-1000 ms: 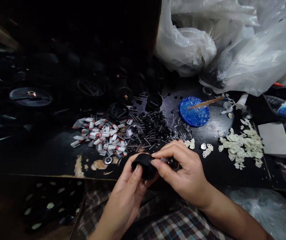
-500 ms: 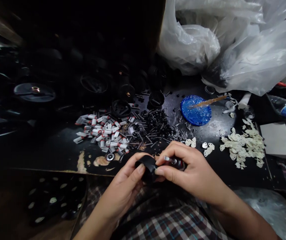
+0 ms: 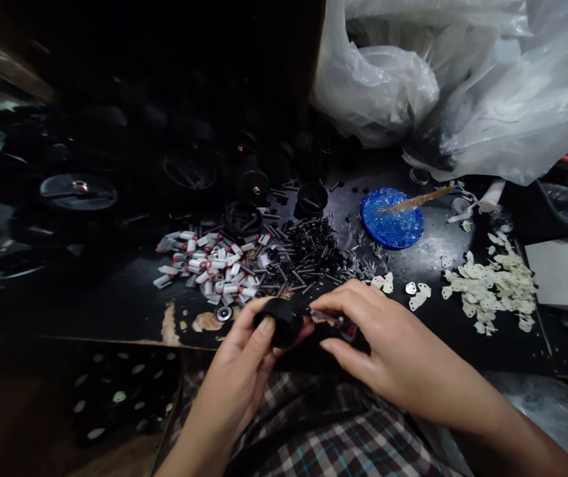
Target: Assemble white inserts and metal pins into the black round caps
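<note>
At the bench's front edge, my left hand (image 3: 249, 354) grips a black cup-shaped plastic part (image 3: 279, 322), thumb on its near wall and fingers around it. Close by on the right is my right hand (image 3: 371, 328), its thumb and index finger apart and off the part. A screwdriver (image 3: 347, 328) with a dark reddish handle lies in that hand, mostly hidden by the fingers. Beyond the hands are a heap of small black parts and springs (image 3: 308, 248) and a pile of grey-white cylinders with red ends (image 3: 214, 265).
A blue lid of grease (image 3: 393, 228) has a brown stick (image 3: 426, 197) across it. Cream flat pieces (image 3: 495, 285) lie at right, near a pale box (image 3: 562, 273). Plastic bags (image 3: 492, 99) fill the back right. Black round housings (image 3: 78, 191) stand in shadow at left.
My right thumb and fingers have come off the black part and spread apart, with the screwdriver tucked lower in the hand. My left hand has moved slightly left and tilted the part.
</note>
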Demonstrator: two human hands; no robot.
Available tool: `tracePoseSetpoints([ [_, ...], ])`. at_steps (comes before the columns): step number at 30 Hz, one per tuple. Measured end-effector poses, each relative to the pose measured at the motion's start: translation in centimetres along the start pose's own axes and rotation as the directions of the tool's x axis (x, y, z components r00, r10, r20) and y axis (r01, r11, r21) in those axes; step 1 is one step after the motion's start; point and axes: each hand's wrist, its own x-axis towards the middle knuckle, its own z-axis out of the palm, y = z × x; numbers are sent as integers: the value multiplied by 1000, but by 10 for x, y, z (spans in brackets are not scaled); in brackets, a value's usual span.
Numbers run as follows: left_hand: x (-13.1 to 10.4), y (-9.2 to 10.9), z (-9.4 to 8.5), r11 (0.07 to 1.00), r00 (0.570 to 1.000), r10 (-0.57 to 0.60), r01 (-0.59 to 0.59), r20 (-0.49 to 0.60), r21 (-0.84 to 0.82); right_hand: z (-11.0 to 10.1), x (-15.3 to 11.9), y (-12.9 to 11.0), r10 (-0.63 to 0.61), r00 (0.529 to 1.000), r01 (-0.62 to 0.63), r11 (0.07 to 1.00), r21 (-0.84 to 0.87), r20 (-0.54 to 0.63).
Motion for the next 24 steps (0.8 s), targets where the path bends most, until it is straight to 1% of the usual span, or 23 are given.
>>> tracePoseSetpoints([
  [2,1,3,-4,1000,999,29,-29,-38,1,-1,-2,0,31,999,-32,999,12,35],
  [3,1,4,-5,1000,999,29,-29,-40,13,-1,-2,0,31,998,-32,999,15,51],
  [5,0,6,-9,999,1000,14,-13,-13,44,0,-2,1,16,997,-16,1000,6,82],
  [8,-1,7,-12,995,999,-13,9,37,101,2,1,1,-3,997,7,999,-50,81],
  [10,-2,8,-13,987,999,-28,21,47,156,3,2,0,9,996,-5,999,-48,87],
  [13,-3,10,-9,970,996,-58,40,69,240,2,3,-2,85,988,-92,994,52,129],
  [15,-5,12,-6,965,997,-54,36,63,260,0,2,-2,127,978,-149,980,131,167],
  [17,-5,12,-2,970,999,-44,37,25,241,-2,-2,-2,134,976,-162,973,162,171],
  [20,-3,10,-1,987,998,-43,50,-49,154,-7,-9,-1,144,984,-160,973,166,107],
  [22,-1,8,-3,992,997,-54,60,-53,109,-9,-12,0,178,981,-190,964,185,82],
  [24,0,6,-4,994,998,-57,59,-23,96,-9,-13,2,188,978,-201,960,193,85],
])
